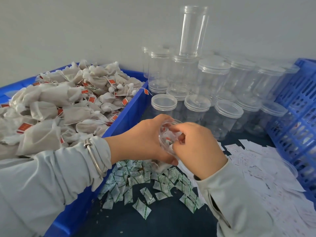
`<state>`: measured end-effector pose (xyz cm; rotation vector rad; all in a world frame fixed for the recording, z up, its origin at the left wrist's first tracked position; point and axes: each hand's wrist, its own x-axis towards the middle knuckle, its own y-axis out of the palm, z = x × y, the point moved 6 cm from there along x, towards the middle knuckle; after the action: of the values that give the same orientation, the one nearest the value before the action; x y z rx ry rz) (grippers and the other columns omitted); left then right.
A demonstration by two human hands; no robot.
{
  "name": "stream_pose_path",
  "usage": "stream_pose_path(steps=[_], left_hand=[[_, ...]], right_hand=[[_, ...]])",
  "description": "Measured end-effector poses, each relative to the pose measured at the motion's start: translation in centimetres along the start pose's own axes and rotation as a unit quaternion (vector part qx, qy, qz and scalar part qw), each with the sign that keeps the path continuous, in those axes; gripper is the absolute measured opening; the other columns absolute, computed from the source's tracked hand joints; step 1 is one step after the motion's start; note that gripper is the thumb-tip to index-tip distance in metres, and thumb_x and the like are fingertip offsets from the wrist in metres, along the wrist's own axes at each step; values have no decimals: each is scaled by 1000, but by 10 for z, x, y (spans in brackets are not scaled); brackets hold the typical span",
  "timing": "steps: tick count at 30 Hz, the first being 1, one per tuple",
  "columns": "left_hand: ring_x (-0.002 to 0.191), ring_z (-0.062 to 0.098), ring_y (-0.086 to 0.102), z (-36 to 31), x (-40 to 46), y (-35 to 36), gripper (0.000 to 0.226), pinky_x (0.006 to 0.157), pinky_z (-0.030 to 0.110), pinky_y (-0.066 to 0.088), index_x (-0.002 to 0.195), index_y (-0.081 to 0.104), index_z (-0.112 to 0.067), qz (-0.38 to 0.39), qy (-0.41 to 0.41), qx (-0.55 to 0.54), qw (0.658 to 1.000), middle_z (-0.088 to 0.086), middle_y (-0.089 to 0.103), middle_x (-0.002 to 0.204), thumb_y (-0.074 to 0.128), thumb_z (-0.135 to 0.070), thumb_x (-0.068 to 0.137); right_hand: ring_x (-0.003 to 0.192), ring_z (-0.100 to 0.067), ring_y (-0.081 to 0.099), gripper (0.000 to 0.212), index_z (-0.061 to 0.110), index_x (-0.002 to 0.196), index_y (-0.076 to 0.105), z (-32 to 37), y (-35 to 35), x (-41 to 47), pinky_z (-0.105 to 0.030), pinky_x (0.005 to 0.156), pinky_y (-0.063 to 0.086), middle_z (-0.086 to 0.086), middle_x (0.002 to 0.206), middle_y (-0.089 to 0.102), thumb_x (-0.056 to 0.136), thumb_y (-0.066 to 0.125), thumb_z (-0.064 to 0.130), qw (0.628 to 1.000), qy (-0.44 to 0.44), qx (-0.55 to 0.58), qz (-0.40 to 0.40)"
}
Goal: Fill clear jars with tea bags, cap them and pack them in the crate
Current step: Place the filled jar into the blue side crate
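My left hand (pixel 145 139) grips an open clear jar (pixel 165 134) at the middle of the view, fingers curled round its wall. Tea bags with red tags show inside the jar's mouth. My right hand (pixel 196 147) has its fingertips down in the mouth, pressing on the tea bags. A blue bin (pixel 131 106) on the left is heaped with tea bags (pixel 68 103). The blue slotted crate (pixel 299 117) stands at the right. Several capped empty jars (pixel 213 86) stand behind, one uncapped jar (pixel 193 31) stacked on top.
Small green-and-white desiccant sachets (pixel 145 183) lie scattered on the dark table below my hands. White paper slips (pixel 265 165) are spread at the right, beside the crate. A plain wall closes off the back.
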<state>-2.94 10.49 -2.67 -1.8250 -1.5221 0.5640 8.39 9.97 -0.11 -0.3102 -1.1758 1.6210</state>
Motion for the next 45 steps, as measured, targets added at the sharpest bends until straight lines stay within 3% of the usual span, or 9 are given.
stream_pose_path(steps=[6, 11, 18, 23, 28, 32, 37, 42, 45], left_hand=[[94, -9, 56, -1, -1, 0, 86, 69, 5, 45, 127, 39, -36, 14, 1, 25, 1000, -21, 59, 106, 82, -42, 52], [110, 3, 55, 0, 2, 2, 84, 91, 22, 45, 136, 34, -29, 22, 26, 84, 996, -15, 54, 122, 81, -33, 66], [98, -20, 50, 5, 1, -6, 91, 73, -3, 38, 131, 32, -38, -35, -6, -22, 999, -29, 57, 105, 84, -35, 57], [98, -14, 57, -15, -3, -19, 86, 78, 4, 44, 116, 48, -37, -98, 26, -103, 990, -34, 60, 105, 86, -53, 41], [98, -10, 60, -63, 4, -22, 67, 76, 2, 42, 101, 56, -56, -110, 81, -166, 977, -25, 65, 106, 85, -52, 41], [96, -8, 62, -112, 30, -18, 86, 81, 8, 46, 112, 50, -46, -137, 113, -196, 964, -14, 65, 108, 87, -54, 35], [89, -4, 65, -211, 68, -5, 83, 80, 18, 52, 115, 49, -31, -126, 208, -268, 932, -15, 61, 105, 90, -38, 44], [87, -6, 62, -325, 93, 17, 59, 84, 19, 51, 105, 49, -31, -146, 335, -275, 889, -21, 61, 94, 87, -29, 60], [101, 7, 61, -374, 120, 39, 66, 89, 24, 49, 125, 50, -20, -151, 363, -257, 883, -5, 64, 109, 84, -33, 69]], right_hand=[[79, -25, 56, 29, 14, 96, 61, 14, 14, -6, -34, 68, 40, -8, 83, 62, 97, 34, 25, 989, -9, -45, 138], [74, -21, 53, 24, 17, 93, 51, 14, 28, -10, -34, 68, 38, 0, 76, 56, 98, 35, 34, 980, -47, -8, 191], [101, -8, 53, 39, 8, 111, 68, 11, -6, -18, -8, 90, 31, -3, 105, 69, 78, 49, 16, 993, -109, 41, -21], [95, -25, 64, 38, 1, 97, 72, 14, -34, -26, -21, 93, 38, -9, 95, 71, 66, 53, -8, 980, -173, -13, -93], [86, -28, 64, 30, 3, 99, 72, 10, -80, -34, -26, 83, 45, -9, 87, 69, 74, 57, -3, 978, -177, -52, -102], [81, -30, 63, 29, 4, 100, 72, 5, -133, -41, -43, 87, 49, -9, 85, 68, 73, 64, -5, 968, -165, -146, -117], [81, -26, 65, 37, 10, 104, 72, -13, -232, -59, -24, 77, 45, -7, 89, 71, 69, 66, 2, 950, -134, -219, -176], [87, 4, 50, 33, 30, 109, 68, -55, -335, -84, 6, 81, 28, 15, 89, 59, 77, 63, 20, 926, -81, -243, -276], [78, 10, 54, 32, 40, 103, 64, -90, -384, -86, 5, 83, 29, 18, 90, 60, 78, 63, 21, 915, -50, -243, -317]])
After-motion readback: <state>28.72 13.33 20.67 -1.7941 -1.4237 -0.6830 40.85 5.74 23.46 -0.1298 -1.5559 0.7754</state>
